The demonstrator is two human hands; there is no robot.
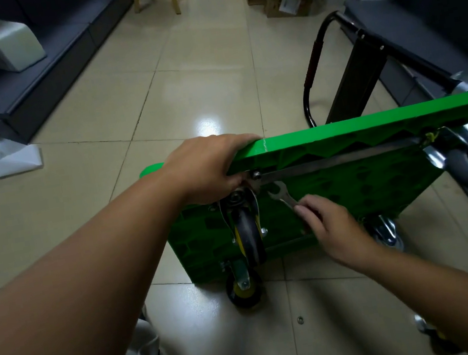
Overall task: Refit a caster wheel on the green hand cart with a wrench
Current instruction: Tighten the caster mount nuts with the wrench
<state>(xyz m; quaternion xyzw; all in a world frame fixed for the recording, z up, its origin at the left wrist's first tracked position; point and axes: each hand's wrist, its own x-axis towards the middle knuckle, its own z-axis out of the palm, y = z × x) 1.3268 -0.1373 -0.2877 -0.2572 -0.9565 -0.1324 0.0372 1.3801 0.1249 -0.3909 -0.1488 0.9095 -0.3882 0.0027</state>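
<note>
- Head view: green cart (372, 127) tipped on its long edge on the tiled floor (182, 93), ribbed underside facing the camera, across the middle and right of the frame.
- Left hand (209, 166) clamps the cart's upper edge at its left corner, fingers curled over the top. Thumb side sits low, near the caster mount.
- Caster (248, 236) hangs just below that hand, centre frame. Its top plate lies against the underside, so it looks seated in place.
- Nut (256, 175) shows at the plate's upper right, where a steel bar (331, 162) running along the underside ends.
- Right hand (333, 229), lower right of centre, pinches the wrench (280, 194) by its shank, fingers curled round it.
- Wrench head points up and left, close beside the plate but apart from the nut; its jaw is not on any fastener.
- Three other casters (242, 288) appear mounted: one at the lower edge below the worked wheel, two toward the right.
- Judgement: about mid-task. Wheel positioned and at least one fastener started; tightening not yet done. Whether the other plate fasteners are in, I cannot tell; the hand and fork hide them.
- Left to do: set the wrench on the nut, tighten each fastener, stand the cart back on its wheels.
</note>
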